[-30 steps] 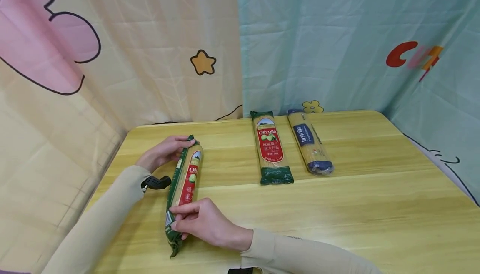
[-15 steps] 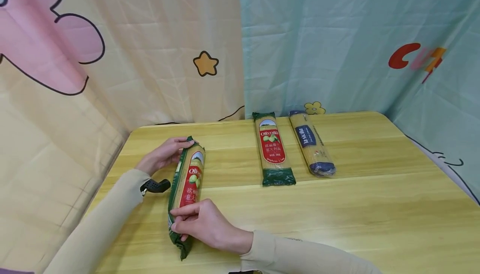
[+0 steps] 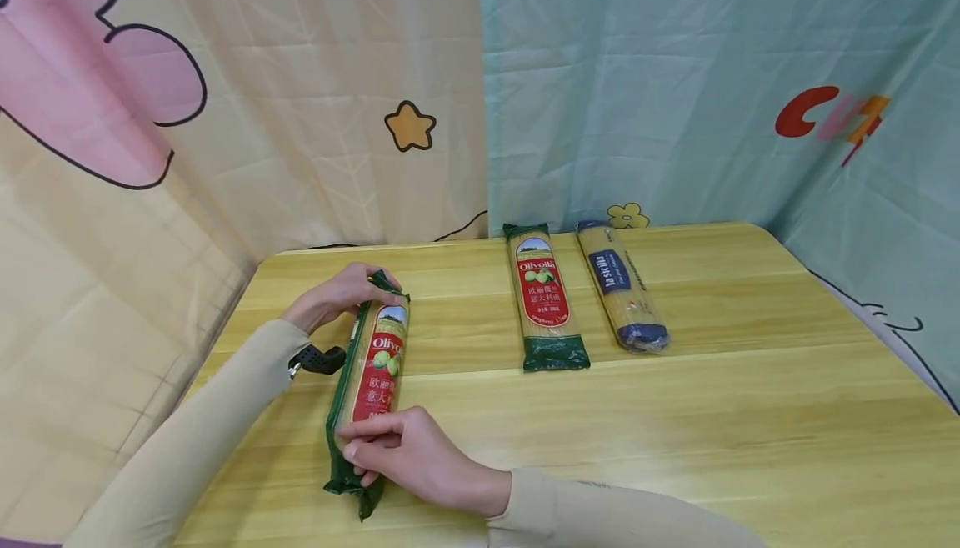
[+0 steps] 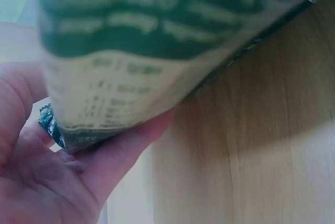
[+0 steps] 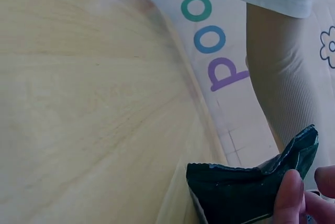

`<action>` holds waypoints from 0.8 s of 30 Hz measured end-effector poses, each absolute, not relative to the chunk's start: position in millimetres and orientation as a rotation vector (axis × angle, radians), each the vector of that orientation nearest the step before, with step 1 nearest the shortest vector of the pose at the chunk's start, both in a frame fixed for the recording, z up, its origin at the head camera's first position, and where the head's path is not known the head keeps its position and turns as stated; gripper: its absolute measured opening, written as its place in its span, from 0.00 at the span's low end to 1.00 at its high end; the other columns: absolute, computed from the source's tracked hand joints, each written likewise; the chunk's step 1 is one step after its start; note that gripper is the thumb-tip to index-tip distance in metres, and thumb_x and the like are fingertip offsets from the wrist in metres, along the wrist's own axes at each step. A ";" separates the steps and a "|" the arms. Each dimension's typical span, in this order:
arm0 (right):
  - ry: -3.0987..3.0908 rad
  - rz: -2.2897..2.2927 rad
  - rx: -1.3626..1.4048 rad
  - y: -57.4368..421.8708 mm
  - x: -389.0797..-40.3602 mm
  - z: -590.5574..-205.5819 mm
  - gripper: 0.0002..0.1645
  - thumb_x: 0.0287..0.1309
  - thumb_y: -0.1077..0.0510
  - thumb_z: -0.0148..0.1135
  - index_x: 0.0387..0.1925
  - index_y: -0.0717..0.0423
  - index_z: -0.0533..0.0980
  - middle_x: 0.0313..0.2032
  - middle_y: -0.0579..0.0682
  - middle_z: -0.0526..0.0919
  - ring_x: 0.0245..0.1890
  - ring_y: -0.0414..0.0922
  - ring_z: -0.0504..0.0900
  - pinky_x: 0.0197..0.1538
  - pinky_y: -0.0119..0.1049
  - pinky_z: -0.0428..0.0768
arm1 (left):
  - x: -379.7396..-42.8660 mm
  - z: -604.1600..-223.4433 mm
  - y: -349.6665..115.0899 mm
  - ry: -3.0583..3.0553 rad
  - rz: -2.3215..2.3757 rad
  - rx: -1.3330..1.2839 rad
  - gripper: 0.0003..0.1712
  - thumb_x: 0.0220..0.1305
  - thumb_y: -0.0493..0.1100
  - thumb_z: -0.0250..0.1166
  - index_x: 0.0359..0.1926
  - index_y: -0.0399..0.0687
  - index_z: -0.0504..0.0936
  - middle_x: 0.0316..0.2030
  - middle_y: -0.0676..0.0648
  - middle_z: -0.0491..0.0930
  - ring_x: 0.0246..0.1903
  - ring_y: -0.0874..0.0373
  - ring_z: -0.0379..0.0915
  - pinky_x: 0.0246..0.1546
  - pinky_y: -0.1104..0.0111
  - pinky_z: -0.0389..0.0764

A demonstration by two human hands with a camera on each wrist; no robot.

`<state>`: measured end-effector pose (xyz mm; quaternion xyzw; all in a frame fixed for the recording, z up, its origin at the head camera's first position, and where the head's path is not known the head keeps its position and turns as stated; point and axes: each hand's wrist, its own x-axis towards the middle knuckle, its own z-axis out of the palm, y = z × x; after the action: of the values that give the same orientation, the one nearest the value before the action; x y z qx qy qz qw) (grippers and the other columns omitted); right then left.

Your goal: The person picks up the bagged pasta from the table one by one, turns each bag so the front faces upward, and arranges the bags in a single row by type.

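Note:
A spaghetti pack (image 3: 380, 371) with green ends and a red label lies slanted on the left of the table. At its far end my left hand (image 3: 347, 291) grips it, thumb over the front. The left wrist view shows the printed green and cream side of the pack (image 4: 120, 82) between thumb and fingers of the left hand (image 4: 47, 182). My right hand (image 3: 431, 460) pinches the near part, close to the left edge. In the right wrist view, fingertips (image 5: 289, 195) touch the crimped green end (image 5: 230, 192); the rest of that hand is out of frame.
A second green-ended spaghetti pack (image 3: 543, 302) lies flat near the back of the wooden table (image 3: 712, 431). Right of it is a blue-ended spaghetti pack (image 3: 621, 289). Printed curtains (image 3: 300, 114) stand behind the table and at both sides.
The held pack has turned so its front label faces up more, and its near end has shifted slightly left. My left thumb has moved onto the front of the far end.

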<state>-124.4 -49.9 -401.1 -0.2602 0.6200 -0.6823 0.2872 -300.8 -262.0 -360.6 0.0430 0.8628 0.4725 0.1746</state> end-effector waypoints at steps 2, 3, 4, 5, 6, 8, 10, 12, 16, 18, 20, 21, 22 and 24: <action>1.705 -1.794 -0.728 -45.6 -124.0 -403.2 0.15 0.64 0.64 0.62 0.51 0.60 0.82 0.36 0.41 0.84 0.27 0.35 0.81 0.37 0.30 0.82 | -300.8 -360.9 -263.0 2.428 1.357 0.111 0.22 0.61 0.41 0.69 0.52 0.32 0.76 0.36 0.41 0.81 0.31 0.53 0.79 0.30 0.63 0.82; 1.740 -1.780 -0.753 -43.7 -124.0 -404.4 0.15 0.63 0.64 0.63 0.51 0.59 0.83 0.36 0.41 0.83 0.28 0.34 0.80 0.37 0.29 0.81 | -300.9 -361.4 -263.7 2.421 1.362 0.110 0.22 0.61 0.40 0.69 0.52 0.31 0.76 0.36 0.41 0.81 0.31 0.53 0.79 0.31 0.63 0.82; 1.777 -1.764 -0.774 -41.9 -124.1 -405.4 0.15 0.62 0.65 0.64 0.50 0.59 0.83 0.35 0.41 0.82 0.29 0.33 0.79 0.37 0.28 0.81 | -300.8 -361.6 -264.1 2.415 1.370 0.106 0.22 0.61 0.40 0.69 0.52 0.31 0.76 0.36 0.41 0.81 0.31 0.53 0.79 0.31 0.63 0.82; 1.815 -1.747 -0.795 -40.4 -124.5 -406.5 0.15 0.61 0.65 0.65 0.50 0.58 0.83 0.34 0.41 0.81 0.30 0.33 0.78 0.38 0.28 0.80 | -300.8 -361.7 -264.6 2.411 1.375 0.103 0.22 0.61 0.40 0.69 0.52 0.31 0.76 0.37 0.40 0.81 0.32 0.53 0.79 0.31 0.63 0.82; 1.848 -1.733 -0.810 -39.2 -125.0 -407.5 0.15 0.60 0.65 0.66 0.49 0.57 0.83 0.34 0.41 0.80 0.31 0.32 0.78 0.38 0.27 0.80 | -300.7 -362.0 -265.0 2.408 1.379 0.102 0.22 0.61 0.40 0.69 0.52 0.31 0.75 0.37 0.40 0.81 0.32 0.53 0.79 0.31 0.63 0.82; 1.894 -1.711 -0.816 -36.8 -125.9 -409.1 0.16 0.59 0.65 0.68 0.49 0.54 0.84 0.34 0.40 0.80 0.32 0.32 0.78 0.39 0.27 0.79 | -300.3 -362.3 -265.4 2.399 1.381 0.103 0.23 0.62 0.40 0.68 0.53 0.31 0.75 0.39 0.40 0.80 0.33 0.53 0.79 0.32 0.63 0.82; 1.909 -1.698 -0.805 -34.8 -126.4 -410.6 0.17 0.58 0.64 0.69 0.50 0.52 0.84 0.34 0.39 0.79 0.33 0.33 0.78 0.40 0.27 0.78 | -299.4 -361.7 -265.4 2.383 1.383 0.090 0.23 0.62 0.40 0.68 0.54 0.31 0.74 0.41 0.39 0.80 0.34 0.52 0.79 0.34 0.62 0.82; 1.912 -1.693 -0.805 -33.3 -126.8 -411.9 0.17 0.58 0.64 0.69 0.50 0.51 0.84 0.35 0.39 0.79 0.34 0.33 0.79 0.41 0.27 0.78 | -298.3 -360.4 -265.4 2.381 1.368 0.071 0.24 0.62 0.42 0.68 0.54 0.32 0.74 0.42 0.39 0.79 0.35 0.52 0.78 0.34 0.62 0.82; 1.947 -1.684 -0.826 -31.2 -126.8 -413.7 0.19 0.57 0.63 0.70 0.51 0.51 0.83 0.38 0.38 0.79 0.35 0.33 0.80 0.42 0.28 0.78 | -296.2 -356.8 -264.6 2.403 1.310 0.025 0.25 0.62 0.45 0.68 0.55 0.35 0.74 0.41 0.39 0.79 0.34 0.52 0.78 0.33 0.62 0.82; 1.970 -1.679 -0.830 -30.8 -126.5 -414.8 0.19 0.56 0.63 0.71 0.51 0.51 0.83 0.40 0.38 0.79 0.37 0.33 0.80 0.42 0.28 0.77 | -295.4 -356.0 -264.4 2.409 1.296 0.003 0.25 0.62 0.45 0.68 0.55 0.36 0.74 0.39 0.39 0.80 0.33 0.52 0.78 0.32 0.62 0.82; 1.979 -1.676 -0.807 -30.1 -125.7 -415.5 0.19 0.56 0.62 0.72 0.51 0.51 0.83 0.42 0.38 0.78 0.39 0.33 0.80 0.43 0.28 0.77 | -294.8 -357.0 -264.8 2.390 1.314 0.005 0.24 0.63 0.43 0.67 0.55 0.34 0.74 0.39 0.40 0.80 0.33 0.52 0.78 0.31 0.62 0.82; 1.978 -1.678 -0.788 -29.9 -125.2 -415.7 0.20 0.55 0.62 0.72 0.51 0.51 0.83 0.42 0.38 0.78 0.40 0.34 0.80 0.44 0.28 0.77 | -294.7 -358.1 -265.3 2.373 1.334 0.005 0.24 0.63 0.43 0.67 0.55 0.33 0.73 0.39 0.39 0.80 0.33 0.52 0.78 0.31 0.62 0.82; 1.970 -1.682 -0.763 -29.6 -124.7 -415.9 0.20 0.55 0.62 0.72 0.50 0.51 0.83 0.42 0.39 0.77 0.41 0.35 0.80 0.44 0.28 0.77 | -294.5 -359.2 -265.9 2.356 1.357 0.002 0.24 0.64 0.42 0.66 0.56 0.32 0.73 0.39 0.40 0.80 0.33 0.52 0.78 0.31 0.62 0.82; 1.937 -1.695 -0.700 -28.9 -123.4 -415.6 0.21 0.55 0.62 0.72 0.51 0.52 0.82 0.44 0.40 0.77 0.43 0.37 0.80 0.45 0.28 0.78 | -294.2 -361.7 -267.3 2.311 1.409 0.005 0.24 0.64 0.40 0.65 0.56 0.31 0.72 0.39 0.40 0.80 0.34 0.52 0.79 0.32 0.62 0.82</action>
<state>-123.4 -28.9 -415.6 -0.2552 0.7058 -0.6177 0.2349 -294.2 -267.3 -361.7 0.0017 0.8336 0.5084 0.2158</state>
